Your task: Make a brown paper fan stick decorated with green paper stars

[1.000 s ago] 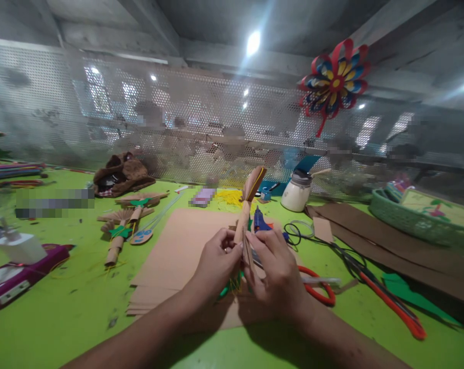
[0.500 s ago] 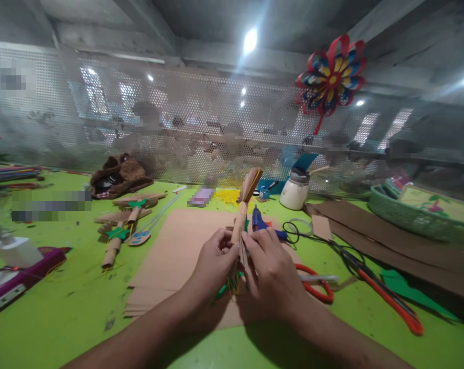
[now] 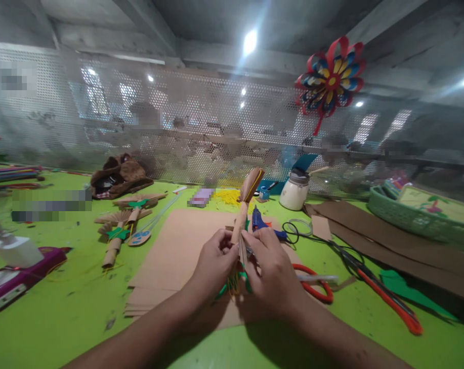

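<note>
A rolled brown paper tube point(image 3: 238, 223) with a pleated paper fan point(image 3: 251, 185) at its top is held upright and slightly tilted over the stack of brown paper point(image 3: 174, 251). My left hand point(image 3: 214, 264) closes around the tube's lower left side. From the right, my right hand point(image 3: 275, 271) pinches a narrow folded strip of brown paper point(image 3: 243, 250) against the tube. Yellow strings point(image 3: 234, 284) and bits of green paper hang below the fingers. Just beyond my right hand lies a blue glue gun point(image 3: 258, 220). The fingertips partly hide the join.
Finished-looking paper figures point(image 3: 117, 233) lie to the left, near a purple power strip point(image 3: 28, 279). Red-handled scissors point(image 3: 326, 294) rest beside my right wrist, with a longer red-handled tool point(image 3: 393, 302) farther right. A white jar point(image 3: 294, 190) and green basket point(image 3: 420, 215) stand behind.
My right hand's fingers shift slightly on the folded strip, and a little more green paper shows beneath. The tube and my left hand stay nearly still.
</note>
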Tool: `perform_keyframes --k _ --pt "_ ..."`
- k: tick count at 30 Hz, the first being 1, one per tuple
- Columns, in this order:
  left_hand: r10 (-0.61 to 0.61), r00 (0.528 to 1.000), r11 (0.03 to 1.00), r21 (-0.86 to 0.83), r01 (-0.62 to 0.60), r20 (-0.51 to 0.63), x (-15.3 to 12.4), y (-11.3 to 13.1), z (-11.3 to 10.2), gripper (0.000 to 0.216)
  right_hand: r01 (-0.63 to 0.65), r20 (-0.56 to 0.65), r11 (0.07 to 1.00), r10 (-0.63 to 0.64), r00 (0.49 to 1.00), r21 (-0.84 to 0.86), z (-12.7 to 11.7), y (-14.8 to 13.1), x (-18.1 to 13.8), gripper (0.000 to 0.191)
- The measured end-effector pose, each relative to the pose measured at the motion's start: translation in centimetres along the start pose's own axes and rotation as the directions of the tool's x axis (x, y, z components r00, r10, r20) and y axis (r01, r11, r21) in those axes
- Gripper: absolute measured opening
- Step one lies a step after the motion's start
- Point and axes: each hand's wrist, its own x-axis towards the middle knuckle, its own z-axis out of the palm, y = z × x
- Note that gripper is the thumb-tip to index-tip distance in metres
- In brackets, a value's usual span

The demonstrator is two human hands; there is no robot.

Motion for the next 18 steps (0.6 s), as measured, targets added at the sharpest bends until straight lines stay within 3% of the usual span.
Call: perform_keyframes --k 6,18 --pt "0.004 1.000 0.999 -0.036 -0.004 0.010 -0.24 0.18 0.21 0.027 -0.027 -0.004 0.996 0.027 1.000 0.081 0.14 0.28 -0.02 0.042" --pt "-0.022 1.000 0.999 -0.041 0.022 0.000 -0.08 0.31 0.26 0.026 -0.026 -0.006 0.996 0.027 1.000 0.081 0.03 0.56 0.04 0.047"
